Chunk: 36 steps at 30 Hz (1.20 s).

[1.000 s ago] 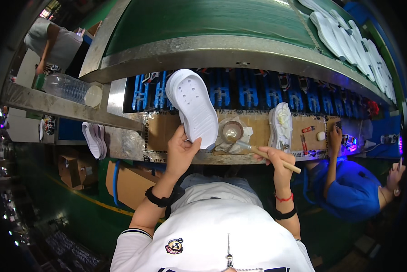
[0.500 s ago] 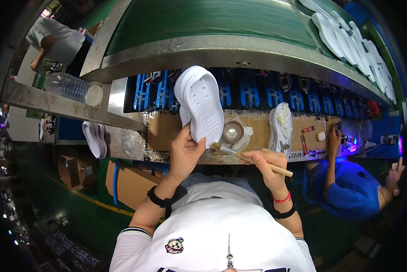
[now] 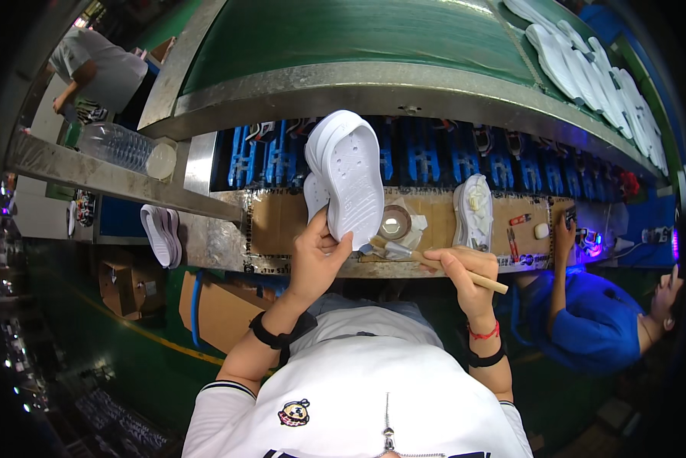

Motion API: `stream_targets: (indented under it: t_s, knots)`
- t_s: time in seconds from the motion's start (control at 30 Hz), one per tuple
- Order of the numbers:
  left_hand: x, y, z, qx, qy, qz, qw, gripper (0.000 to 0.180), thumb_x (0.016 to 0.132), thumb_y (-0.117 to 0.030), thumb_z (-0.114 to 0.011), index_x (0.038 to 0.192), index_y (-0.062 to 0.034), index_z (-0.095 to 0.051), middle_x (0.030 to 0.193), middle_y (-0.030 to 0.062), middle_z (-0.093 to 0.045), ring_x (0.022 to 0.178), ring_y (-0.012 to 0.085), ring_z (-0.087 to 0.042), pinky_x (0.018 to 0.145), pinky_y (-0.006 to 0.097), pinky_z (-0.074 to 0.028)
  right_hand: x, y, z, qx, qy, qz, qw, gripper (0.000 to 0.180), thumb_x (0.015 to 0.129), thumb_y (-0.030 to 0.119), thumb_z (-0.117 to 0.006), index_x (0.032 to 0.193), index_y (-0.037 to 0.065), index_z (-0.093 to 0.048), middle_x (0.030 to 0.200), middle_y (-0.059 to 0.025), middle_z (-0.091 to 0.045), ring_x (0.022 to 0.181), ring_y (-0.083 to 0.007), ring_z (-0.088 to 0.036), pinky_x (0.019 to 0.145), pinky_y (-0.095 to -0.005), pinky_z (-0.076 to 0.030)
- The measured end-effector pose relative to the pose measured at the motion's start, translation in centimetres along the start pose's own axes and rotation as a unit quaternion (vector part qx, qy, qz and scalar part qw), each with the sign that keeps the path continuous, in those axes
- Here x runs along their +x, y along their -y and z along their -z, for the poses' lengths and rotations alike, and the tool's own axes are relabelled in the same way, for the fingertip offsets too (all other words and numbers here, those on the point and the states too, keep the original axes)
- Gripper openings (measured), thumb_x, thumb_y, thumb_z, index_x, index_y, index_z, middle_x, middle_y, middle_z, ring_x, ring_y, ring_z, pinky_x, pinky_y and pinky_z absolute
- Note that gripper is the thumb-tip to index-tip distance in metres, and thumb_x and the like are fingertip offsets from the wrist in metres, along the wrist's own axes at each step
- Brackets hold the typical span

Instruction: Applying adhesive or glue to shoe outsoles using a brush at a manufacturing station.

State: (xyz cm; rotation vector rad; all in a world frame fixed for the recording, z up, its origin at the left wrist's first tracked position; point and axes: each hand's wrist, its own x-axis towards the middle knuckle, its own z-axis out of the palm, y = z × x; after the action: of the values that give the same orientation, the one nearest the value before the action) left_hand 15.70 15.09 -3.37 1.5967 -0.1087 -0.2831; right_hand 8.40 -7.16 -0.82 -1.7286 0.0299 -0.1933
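**Brush has moved from the bowl to the heel of the white sole**

So a second ago the brush (image 3: 404, 253) had its tip over by the round bowl (image 3: 408, 222); now the bristles are right at the lower end of the white sole (image 3: 358, 183). The sole has shifted a bit to the right too, so the two hands are working closer together. I'd read that as the work having gone from the bowl to the sole's edge.

Left hand (image 3: 320, 256) has the sole pinched at its lower end, thumb on the near face and fingers curled behind, holding it up over the cardboard (image 3: 438, 233) on the bench. Right hand (image 3: 469, 278) has its fingers closed around the wooden handle. Honestly can't tell if the bristles are touching the sole or just beside it; too small at this angle. Another white shoe (image 3: 465, 217) sits to the right of the bowl, in neither hand.
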Motion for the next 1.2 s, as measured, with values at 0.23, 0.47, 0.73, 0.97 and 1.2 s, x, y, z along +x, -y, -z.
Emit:
stream_targets:
  t_s: [0.23, 0.47, 0.73, 0.97, 1.2]
  knots:
    - [0.9, -0.7, -1.4, 0.015, 0.04, -0.001, 0.999, 0.048, 0.082, 0.003, -0.057, 0.126, 0.0064, -0.04, 0.1, 0.0175, -0.063, 0.089, 0.0171, -0.063, 0.076, 0.027, -0.052, -0.4, 0.8, 1.3, -0.032, -0.028, 0.025, 0.999, 0.019, 0.083, 0.005, -0.052, 0.082, -0.006, -0.068, 0.068, -0.0123, -0.067, 0.056, -0.0153, -0.061, 0.052, -0.0227, -0.044]
    - [5.7, -5.4, -6.3, -0.055, 0.184, 0.011, 0.981, 0.047, 0.079, 0.005, -0.06, 0.115, 0.0011, -0.03, 0.101, 0.0202, -0.06, 0.083, 0.0213, -0.065, 0.068, 0.029, -0.055, -3.9, 1.1, 5.3, 0.099, -0.315, -0.022, 0.944, 0.032, 0.084, 0.016, -0.047, 0.084, -0.011, -0.064, 0.071, -0.021, -0.065, 0.06, -0.0224, -0.063, 0.053, -0.026, -0.044]
    - [23.2, -13.3, -17.8, -0.249, 0.179, 0.032, 0.951, 0.076, 0.082, -0.01, -0.065, 0.13, 0.0164, -0.012, 0.118, 0.0269, -0.048, 0.083, 0.0295, -0.065, 0.073, 0.034, -0.056, -4.2, -0.4, 5.9, 0.119, -0.352, -0.037, 0.928, 0.038, 0.085, 0.022, -0.048, 0.087, -0.013, -0.063, 0.07, -0.0213, -0.065, 0.058, -0.0201, -0.06, 0.054, -0.0237, -0.043]
    - [11.4, -1.3, -8.5, 0.037, -0.04, -0.318, 0.946, 0.051, 0.08, 0.004, -0.063, 0.123, -0.0074, -0.038, 0.11, 0.0077, -0.041, 0.087, 0.0093, -0.047, 0.067, 0.019, -0.042, -4.4, -1.9, 3.6, 0.116, -0.291, -0.061, 0.948, 0.037, 0.087, 0.022, -0.048, 0.09, -0.011, -0.063, 0.07, -0.0194, -0.065, 0.056, -0.0172, -0.057, 0.052, -0.0225, -0.042]
    - [1.3, 17.6, 8.3, 0.393, -0.131, 0.087, 0.906, 0.051, 0.069, -0.014, -0.075, 0.108, -0.0001, -0.045, 0.106, 0.0152, -0.046, 0.1, 0.0294, -0.047, 0.086, 0.038, -0.04, -4.1, -3.1, 1.5, 0.113, -0.208, -0.123, 0.964, 0.033, 0.088, 0.015, -0.045, 0.09, -0.011, -0.064, 0.073, -0.0184, -0.066, 0.06, -0.0168, -0.061, 0.053, -0.0216, -0.042]
